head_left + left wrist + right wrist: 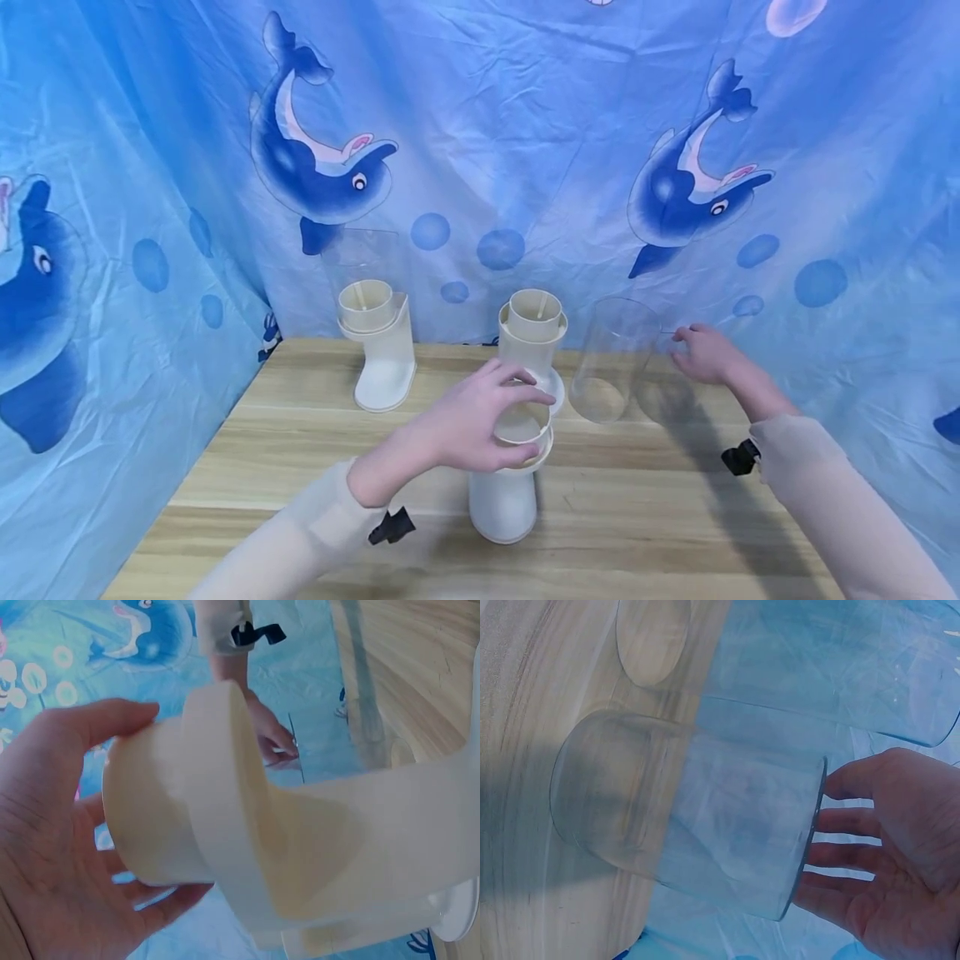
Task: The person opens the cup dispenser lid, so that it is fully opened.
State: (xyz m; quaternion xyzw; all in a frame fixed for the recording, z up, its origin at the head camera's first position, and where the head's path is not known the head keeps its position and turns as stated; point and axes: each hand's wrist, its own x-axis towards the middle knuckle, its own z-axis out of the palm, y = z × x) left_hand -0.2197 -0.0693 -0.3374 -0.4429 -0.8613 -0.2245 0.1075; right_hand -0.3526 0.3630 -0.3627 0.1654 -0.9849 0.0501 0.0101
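Note:
My left hand (472,421) curls round the round collar at the top of the nearest white stand (502,504), thumb on one side and fingers on the other. In the left wrist view this collar (154,802) sits above a curved, hollow neck. My right hand (705,357) is at the upper rim of a clear cylinder (727,817) upright on the table, its fingertips (836,784) at the edge. How firmly they touch is hard to tell. Beside it stands a second, taller-looking clear cylinder (618,342).
Another white stand (525,346) is just behind the nearest one. At the back left, a third white stand (386,358) bears a clear cylinder (363,254). The wooden table (615,517) meets a blue dolphin-print curtain (510,150) behind.

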